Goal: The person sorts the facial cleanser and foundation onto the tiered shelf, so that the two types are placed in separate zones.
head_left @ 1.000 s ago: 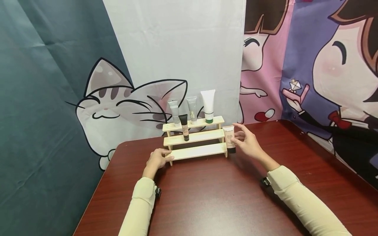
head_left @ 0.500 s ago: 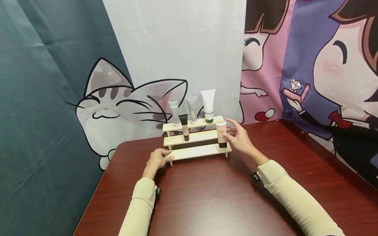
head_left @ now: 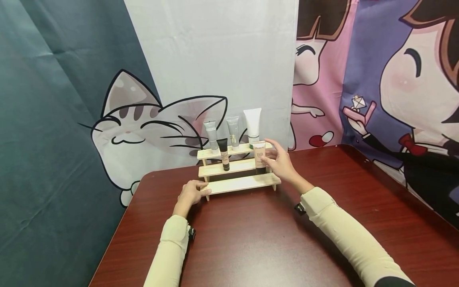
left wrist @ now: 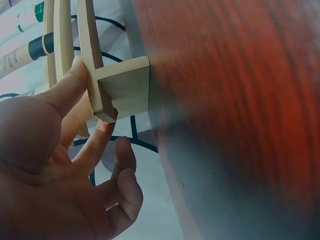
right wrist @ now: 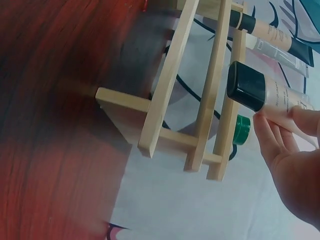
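Observation:
A three-tier wooden display rack stands at the back of the table. My left hand pinches the left end of its lowest shelf, thumb above and a finger beneath, as the left wrist view shows. My right hand holds a beige BB cream tube between thumb and fingers. That tube is upright, its black cap downward, over the right part of the middle shelf. Whether the cap touches the shelf I cannot tell. Behind it, a white tube with a green cap is partly hidden.
Two grey tubes, one at the left and one mid-shelf, share the top shelf with the white tube. A black-and-beige tube stands on the middle shelf's left part. A cartoon-printed curtain hangs behind the dark red table.
My right hand has carried the BB cream tube left and upward, from beside the rack's right end to over the middle shelf. The left hand stays on the rack.

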The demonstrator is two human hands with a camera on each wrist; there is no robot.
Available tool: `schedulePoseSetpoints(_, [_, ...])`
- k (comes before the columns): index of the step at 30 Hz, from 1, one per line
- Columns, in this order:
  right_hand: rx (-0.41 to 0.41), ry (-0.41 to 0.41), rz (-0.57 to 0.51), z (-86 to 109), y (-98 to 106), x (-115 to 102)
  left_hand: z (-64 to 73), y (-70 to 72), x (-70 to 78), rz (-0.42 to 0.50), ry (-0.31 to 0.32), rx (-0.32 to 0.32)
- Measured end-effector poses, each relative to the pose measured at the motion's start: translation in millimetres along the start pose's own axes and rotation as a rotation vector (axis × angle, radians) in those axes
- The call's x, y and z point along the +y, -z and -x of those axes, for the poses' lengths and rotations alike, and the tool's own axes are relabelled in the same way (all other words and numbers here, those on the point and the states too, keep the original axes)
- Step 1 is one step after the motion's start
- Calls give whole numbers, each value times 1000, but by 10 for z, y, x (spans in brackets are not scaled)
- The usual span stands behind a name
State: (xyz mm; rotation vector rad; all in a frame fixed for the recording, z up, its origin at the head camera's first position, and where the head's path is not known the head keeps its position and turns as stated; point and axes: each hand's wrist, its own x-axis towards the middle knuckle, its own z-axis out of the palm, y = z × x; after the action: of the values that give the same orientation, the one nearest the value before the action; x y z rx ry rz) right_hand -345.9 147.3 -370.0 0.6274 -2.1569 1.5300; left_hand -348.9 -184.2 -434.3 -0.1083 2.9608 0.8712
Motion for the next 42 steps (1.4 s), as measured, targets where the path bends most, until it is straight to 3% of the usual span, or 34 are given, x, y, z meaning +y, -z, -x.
schedulePoseSetpoints(6, [8,3,-29,-49,-84,18,-9,-14,-10,-4,7,-4])
schedulePoseSetpoints(13, [38,7,-3,-210,-186,404,-5,1,-1,6,8,3])
schedulePoseSetpoints(26, [61,34,52,-318,-304,444,-23,-3,-5,8,9,5])
schedulePoseSetpoints(42, [41,38,-2,-355,-379,558,-17,1,-2,-1,0,4])
